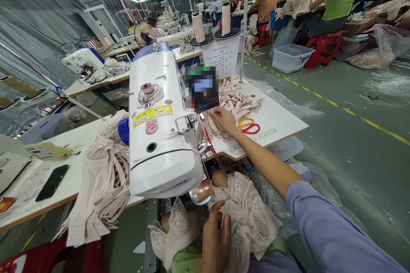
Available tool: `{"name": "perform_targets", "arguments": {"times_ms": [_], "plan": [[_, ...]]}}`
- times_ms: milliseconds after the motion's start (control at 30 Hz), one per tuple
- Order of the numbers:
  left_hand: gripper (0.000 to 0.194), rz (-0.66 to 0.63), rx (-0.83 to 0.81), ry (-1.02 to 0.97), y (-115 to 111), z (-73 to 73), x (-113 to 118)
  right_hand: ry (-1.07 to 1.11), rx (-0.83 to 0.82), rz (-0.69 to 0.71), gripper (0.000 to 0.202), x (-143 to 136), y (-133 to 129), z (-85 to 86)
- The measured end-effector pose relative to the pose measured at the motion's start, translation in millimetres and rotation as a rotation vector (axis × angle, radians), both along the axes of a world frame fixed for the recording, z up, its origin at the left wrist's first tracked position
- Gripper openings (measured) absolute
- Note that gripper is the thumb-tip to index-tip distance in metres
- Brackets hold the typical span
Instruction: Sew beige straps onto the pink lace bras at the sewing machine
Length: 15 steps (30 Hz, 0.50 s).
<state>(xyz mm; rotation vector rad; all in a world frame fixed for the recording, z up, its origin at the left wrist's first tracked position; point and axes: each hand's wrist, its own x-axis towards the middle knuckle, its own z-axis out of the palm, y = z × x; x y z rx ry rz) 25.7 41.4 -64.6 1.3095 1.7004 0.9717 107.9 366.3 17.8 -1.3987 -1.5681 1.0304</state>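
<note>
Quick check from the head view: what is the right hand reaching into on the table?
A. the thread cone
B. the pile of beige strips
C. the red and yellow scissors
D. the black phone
B: the right hand lies on the pile of beige strips, with the scissors just beside it, untouched.

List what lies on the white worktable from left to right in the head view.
Black phone → hanging pile of beige straps → white sewing machine → right hand on the strap pieces → scissors.

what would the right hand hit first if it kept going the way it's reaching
Most likely the pile of beige fabric strips on the white table: the right hand already reaches its near edge, fingers aimed into it. Depth is hard to judge.
</note>
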Motion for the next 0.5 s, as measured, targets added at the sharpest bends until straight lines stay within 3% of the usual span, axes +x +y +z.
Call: {"name": "perform_targets", "arguments": {"times_ms": [133, 267, 333, 400, 500], "plan": [[0.034, -0.013, 0.198, 0.072, 3, 16.2, -2, 0.258, -0.163, 0.146, 0.032, 28, -44, 0.1], [0.026, -0.065, 0.457, 0.176, 9, 49.6, -6, 0.458, -0.312, 0.346, 0.053, 53, -128, -2.6], [0.027, -0.116, 0.528, 0.277, 12, 63.1, -13, 0.593, -0.421, 0.453, 0.053, 60, -163, -2.0], [0.031, -0.115, 0.546, 0.456, 15, 70.3, -22, 0.608, -0.454, 0.511, 0.044, 62, -184, -0.5], [0.036, -0.026, 0.408, 0.749, 18, 72.3, -36, 0.472, -0.407, 0.536, 0.037, 51, -189, -1.2]]}}
